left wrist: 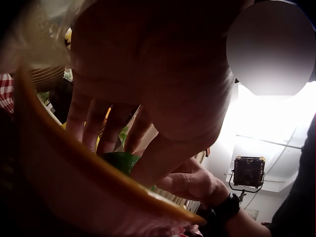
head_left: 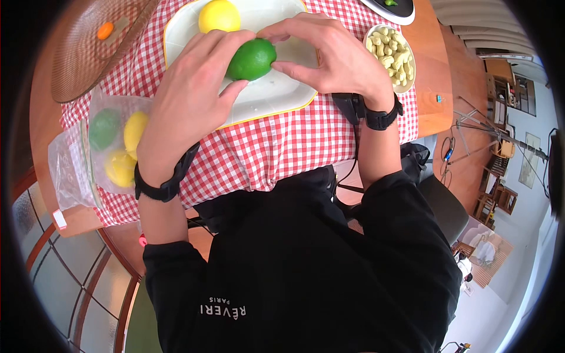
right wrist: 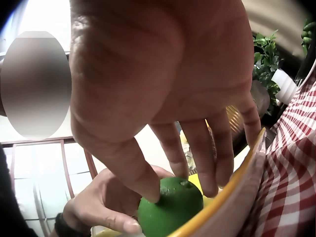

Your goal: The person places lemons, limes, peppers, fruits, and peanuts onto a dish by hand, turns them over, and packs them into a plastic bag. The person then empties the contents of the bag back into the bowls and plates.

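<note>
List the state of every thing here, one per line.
Lime: whole, over the plate, held by both hands.
Left hand: grips lime.
Right hand: pinches lime.
Lemon: whole, on plate.
Bag: holds three fruits.
Bowl: full of peanuts.

A round, glossy green lime [head_left: 252, 59] sits just above the white, yellow-rimmed plate [head_left: 276, 97], pinched between the fingertips of both hands, with a yellow lemon [head_left: 219, 16] lying just beyond it on the plate.
</note>
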`<state>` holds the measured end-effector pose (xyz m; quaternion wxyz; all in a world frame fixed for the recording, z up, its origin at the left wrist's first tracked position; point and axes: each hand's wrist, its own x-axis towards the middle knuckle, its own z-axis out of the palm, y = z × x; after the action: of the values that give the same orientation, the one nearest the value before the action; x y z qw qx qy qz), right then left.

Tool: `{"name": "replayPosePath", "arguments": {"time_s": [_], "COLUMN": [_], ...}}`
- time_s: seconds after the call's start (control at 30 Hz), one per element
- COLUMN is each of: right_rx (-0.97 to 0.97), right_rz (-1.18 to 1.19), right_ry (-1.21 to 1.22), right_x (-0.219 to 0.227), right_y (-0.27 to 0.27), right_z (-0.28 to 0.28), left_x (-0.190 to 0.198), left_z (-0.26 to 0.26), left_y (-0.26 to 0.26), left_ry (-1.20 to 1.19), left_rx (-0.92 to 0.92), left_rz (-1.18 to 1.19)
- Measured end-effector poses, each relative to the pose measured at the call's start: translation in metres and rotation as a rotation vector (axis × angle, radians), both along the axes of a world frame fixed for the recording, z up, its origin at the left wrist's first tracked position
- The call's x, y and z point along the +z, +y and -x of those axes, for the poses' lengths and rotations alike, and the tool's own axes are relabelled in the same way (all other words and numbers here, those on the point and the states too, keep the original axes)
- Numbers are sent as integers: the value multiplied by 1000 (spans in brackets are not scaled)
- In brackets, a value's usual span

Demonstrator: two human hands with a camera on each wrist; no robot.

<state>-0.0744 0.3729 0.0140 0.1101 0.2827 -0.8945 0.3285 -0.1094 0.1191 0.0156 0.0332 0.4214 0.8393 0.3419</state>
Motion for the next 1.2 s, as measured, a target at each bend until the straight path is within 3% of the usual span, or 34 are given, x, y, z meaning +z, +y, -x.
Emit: {"name": "replayPosePath", "arguments": {"time_s": [0.13,0.2,0.37,0.43,0.57,0.63,0.87,0.93,1.07,1.13,1.2], "right_rx": [9,-33,3,28,3,-11,1,-39,-64,-70,-63], "right_rz": [30,-74,17,5,-5,-54,-90,-179,-158,-169,-179], "right_ry": [-21,-76,-59,-35,-3,-7,-24,27,-8,-44,-17], "right_x": [9,4,3,3,2,0,-1,-5,-2,0,-4], "right_y": [-6,-5,-5,-5,-6,-6,-7,-5,-6,-5,-5], "right_z": [-1,-1,-1,1,-1,-2,-1,-3,-4,-4,-4], "left_x": [2,-2,-1,3,0,0,3,6,5,-2,-2], "left_z": [0,0,3,2,2,3,0,-1,-1,3,4], "left_y": [-1,0,-4,-4,-3,-2,-3,-4,-4,-5,-5], "left_ry": [32,31,2,-108,-88,37,50,-89,-109,43,48], "left_rx": [-19,-55,-20,3,-5,-20,12,52,66,15,14], "left_rz": [-7,-66,-23,46,36,26,-18,60,87,17,20]}}
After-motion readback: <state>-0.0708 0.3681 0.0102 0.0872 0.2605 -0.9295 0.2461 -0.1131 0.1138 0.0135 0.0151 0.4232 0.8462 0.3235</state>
